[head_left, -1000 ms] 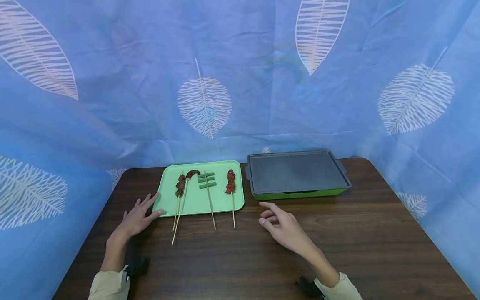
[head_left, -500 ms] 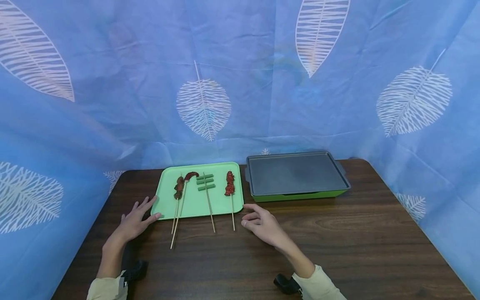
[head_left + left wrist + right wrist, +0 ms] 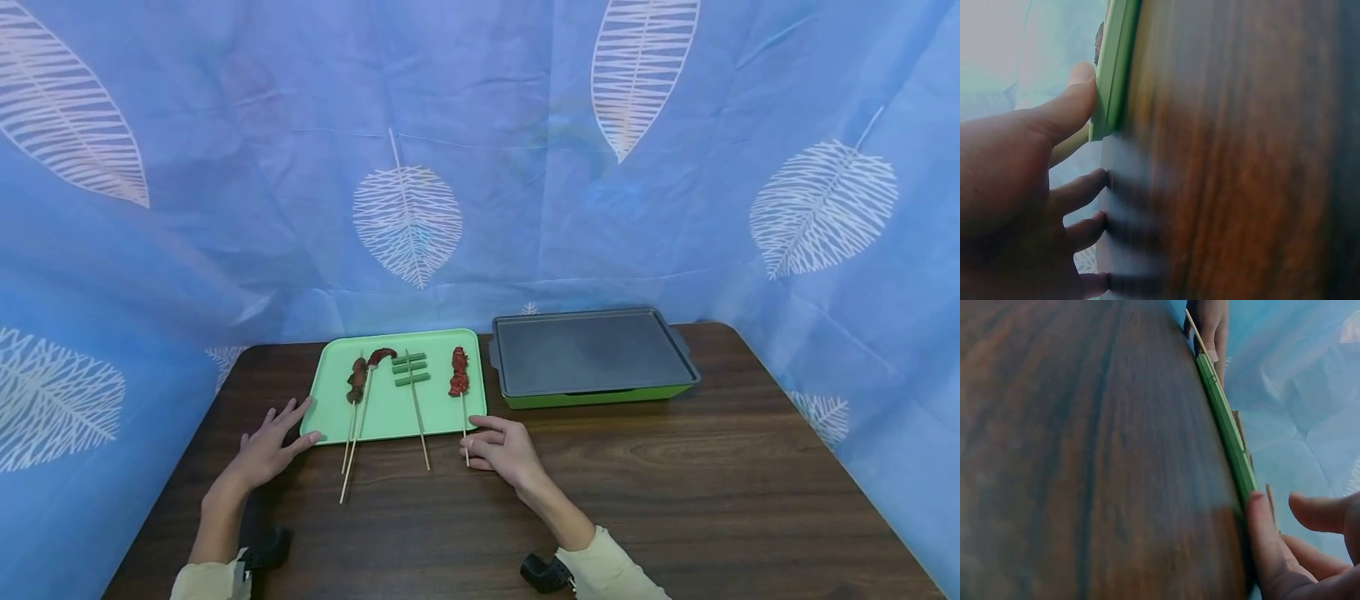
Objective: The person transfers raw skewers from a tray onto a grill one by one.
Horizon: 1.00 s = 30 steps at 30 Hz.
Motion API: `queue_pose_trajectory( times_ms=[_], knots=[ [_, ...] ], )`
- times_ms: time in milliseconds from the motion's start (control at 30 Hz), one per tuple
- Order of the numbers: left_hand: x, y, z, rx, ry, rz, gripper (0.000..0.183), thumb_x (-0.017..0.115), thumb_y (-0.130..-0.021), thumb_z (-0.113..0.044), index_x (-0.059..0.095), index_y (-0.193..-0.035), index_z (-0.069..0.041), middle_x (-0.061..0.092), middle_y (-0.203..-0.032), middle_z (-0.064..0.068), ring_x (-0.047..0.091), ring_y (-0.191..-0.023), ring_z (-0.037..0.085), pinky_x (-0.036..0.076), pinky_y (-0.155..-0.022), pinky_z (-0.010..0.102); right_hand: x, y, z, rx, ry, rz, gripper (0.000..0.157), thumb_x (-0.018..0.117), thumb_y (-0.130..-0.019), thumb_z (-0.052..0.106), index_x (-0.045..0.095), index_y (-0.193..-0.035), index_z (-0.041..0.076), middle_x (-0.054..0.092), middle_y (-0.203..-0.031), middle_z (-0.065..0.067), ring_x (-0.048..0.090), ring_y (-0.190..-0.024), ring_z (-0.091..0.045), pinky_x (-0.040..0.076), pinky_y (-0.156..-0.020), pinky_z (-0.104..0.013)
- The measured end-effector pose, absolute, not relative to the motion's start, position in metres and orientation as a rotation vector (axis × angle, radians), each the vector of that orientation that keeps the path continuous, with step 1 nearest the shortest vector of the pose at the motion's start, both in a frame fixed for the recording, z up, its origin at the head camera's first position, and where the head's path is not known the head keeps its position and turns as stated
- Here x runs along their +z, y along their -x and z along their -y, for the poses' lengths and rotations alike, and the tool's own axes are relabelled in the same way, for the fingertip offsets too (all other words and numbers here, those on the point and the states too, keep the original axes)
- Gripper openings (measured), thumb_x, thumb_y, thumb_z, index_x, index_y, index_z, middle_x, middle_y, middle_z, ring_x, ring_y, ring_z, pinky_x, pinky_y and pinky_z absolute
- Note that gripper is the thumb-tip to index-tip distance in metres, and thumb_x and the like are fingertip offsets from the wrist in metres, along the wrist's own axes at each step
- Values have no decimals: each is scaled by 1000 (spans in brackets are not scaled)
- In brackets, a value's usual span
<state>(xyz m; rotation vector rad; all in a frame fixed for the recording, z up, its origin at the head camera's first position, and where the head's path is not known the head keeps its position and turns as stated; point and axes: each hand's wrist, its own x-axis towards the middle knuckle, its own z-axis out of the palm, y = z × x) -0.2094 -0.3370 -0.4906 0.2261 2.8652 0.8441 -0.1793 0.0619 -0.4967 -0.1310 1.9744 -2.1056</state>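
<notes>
My left hand [image 3: 262, 454] is spread at the near left corner of a light green tray [image 3: 390, 423]. Its thumb [image 3: 1072, 106] lies against the tray's rim, and the other fingertips reach down to the table. A skewer of red meat pieces [image 3: 459, 372] lies on the tray's right side, its stick jutting over the near rim. Around that stick is my right hand [image 3: 502, 450], thumb and fingers on either side. In the right wrist view a gap shows between thumb [image 3: 1319, 512] and stick [image 3: 1271, 503].
Also on the tray are a brown meat skewer [image 3: 357, 382], a dark red curled tentacle skewer [image 3: 382, 356] and a green bean skewer [image 3: 411, 368]. A dark griddle plate [image 3: 592, 350] on a green base stands right of the tray. Blue cloth [image 3: 480, 208] hangs behind the table.
My right hand has moved left from in front of the griddle to the red meat skewer's stick. My left hand stays at the tray's corner.
</notes>
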Motion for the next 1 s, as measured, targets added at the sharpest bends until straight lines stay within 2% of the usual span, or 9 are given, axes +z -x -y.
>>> queue_pose_trajectory(
  times_ms=[200, 367, 1000],
  knots=[
    [-492, 208, 338, 845, -211, -2863, 82, 60, -102, -48, 25, -163, -5, 13, -162, 38, 2, -145, 66, 0, -96, 90, -501, 185, -59, -2183, 71, -1860, 44, 66, -97, -3, 55, -138, -15, 70, -113, -30, 75, -97, -28, 61, -81, -36],
    [-490, 209, 337, 851, -213, -2858, 82, 60, -102, -47, 24, -163, -5, 13, -162, 38, 2, -145, 65, 0, -96, 90, -503, 187, -61, -2194, 9, -1767, 43, 68, -95, -4, 58, -136, -15, 73, -110, -22, 75, -94, -21, 61, -80, -33],
    [-489, 205, 334, 844, -213, -2875, 81, 61, -102, -46, 26, -163, -5, 15, -162, 37, 4, -145, 66, 1, -96, 90, -486, 176, -67, -2221, 43, -1707, 48, 70, -93, -5, 57, -139, -13, 73, -112, -23, 75, -96, -21, 61, -80, -33]
  ],
)
